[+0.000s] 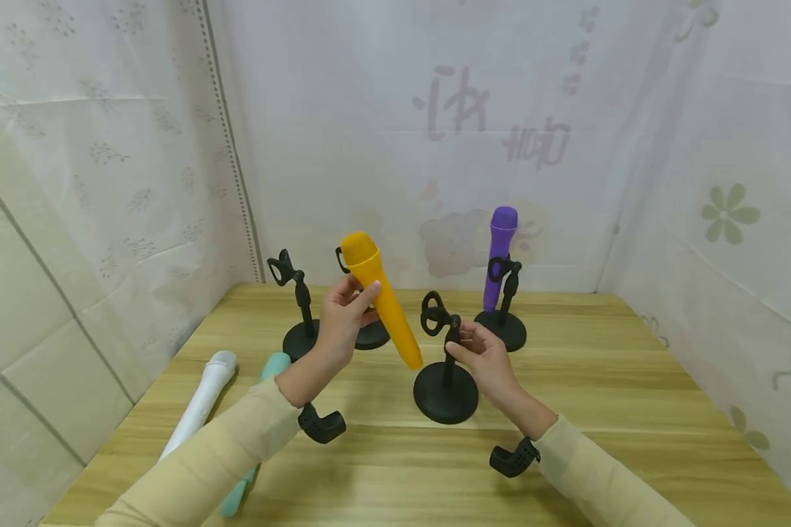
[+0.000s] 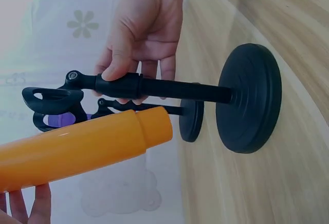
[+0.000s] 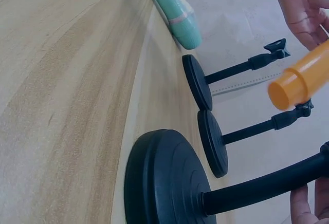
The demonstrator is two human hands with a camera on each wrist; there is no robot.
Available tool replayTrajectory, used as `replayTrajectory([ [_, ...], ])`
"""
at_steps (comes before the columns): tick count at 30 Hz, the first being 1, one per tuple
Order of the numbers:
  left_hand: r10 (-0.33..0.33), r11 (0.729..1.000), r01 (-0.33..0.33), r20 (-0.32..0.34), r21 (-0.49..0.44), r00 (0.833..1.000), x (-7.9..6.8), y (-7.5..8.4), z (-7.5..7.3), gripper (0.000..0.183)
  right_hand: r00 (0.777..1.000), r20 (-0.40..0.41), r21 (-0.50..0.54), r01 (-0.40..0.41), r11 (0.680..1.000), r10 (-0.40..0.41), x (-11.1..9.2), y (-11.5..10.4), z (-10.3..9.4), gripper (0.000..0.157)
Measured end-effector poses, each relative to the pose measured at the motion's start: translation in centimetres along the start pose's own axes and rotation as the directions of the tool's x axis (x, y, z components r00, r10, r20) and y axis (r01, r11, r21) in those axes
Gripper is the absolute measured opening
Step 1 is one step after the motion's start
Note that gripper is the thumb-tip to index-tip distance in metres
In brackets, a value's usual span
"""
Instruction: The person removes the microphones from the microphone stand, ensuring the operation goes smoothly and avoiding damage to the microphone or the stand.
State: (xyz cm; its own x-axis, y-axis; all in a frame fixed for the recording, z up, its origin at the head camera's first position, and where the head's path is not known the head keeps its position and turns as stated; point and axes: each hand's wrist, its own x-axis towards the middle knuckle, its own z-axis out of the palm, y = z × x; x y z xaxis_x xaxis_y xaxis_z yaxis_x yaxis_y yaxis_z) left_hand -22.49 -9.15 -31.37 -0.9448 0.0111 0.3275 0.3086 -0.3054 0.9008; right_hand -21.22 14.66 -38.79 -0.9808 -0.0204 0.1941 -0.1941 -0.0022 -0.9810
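We see pale printed cloth (image 1: 343, 80) hanging at the far side, left and right, around a wooden table (image 1: 382, 483). Four black stands rise from the table: the far-left stand (image 1: 303, 296), with its clip bare; beside it the half-hidden stand (image 1: 372, 337), behind the left hand (image 1: 341, 318); the far-right stand (image 1: 511, 288); and, nearest to us, the front stand (image 1: 445, 395), right of centre. At the near left, a white microphone (image 1: 201, 399) lies on the table, and to its right a mint-green microphone (image 1: 275, 366) lies partly covered by the left forearm. The purple microphone (image 1: 499, 241) sits almost upright in the far-right stand's clip. The orange microphone (image 1: 387, 304) is tilted in the air, its head up to the far left, its tail end down to the near right, just left of the front stand and apart from its clip. We see the left hand gripping it, thumb on the near side and fingers behind. The right hand (image 1: 491, 364) pinches the front stand's upright between thumb and fingers, just below the clip. Smallest are two black devices at the wrists, the left device (image 1: 321, 426) and the right device (image 1: 514, 460).
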Motion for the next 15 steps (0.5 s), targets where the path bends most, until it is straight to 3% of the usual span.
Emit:
replayTrajectory([
  [8,-0.101,0.991,0.103,-0.028,0.082,0.994,-0.5,0.5,-1.2,0.037,1.000,0.016,0.015,0.004,1.000,-0.004,0.2,-0.1,-0.1,0.036],
  [15,-0.199,0.965,0.202,-0.036,0.169,0.979,-0.8,0.7,-2.1,0.041,1.000,0.023,0.009,0.020,1.000,-0.020,0.3,-0.1,-0.2,0.034],
])
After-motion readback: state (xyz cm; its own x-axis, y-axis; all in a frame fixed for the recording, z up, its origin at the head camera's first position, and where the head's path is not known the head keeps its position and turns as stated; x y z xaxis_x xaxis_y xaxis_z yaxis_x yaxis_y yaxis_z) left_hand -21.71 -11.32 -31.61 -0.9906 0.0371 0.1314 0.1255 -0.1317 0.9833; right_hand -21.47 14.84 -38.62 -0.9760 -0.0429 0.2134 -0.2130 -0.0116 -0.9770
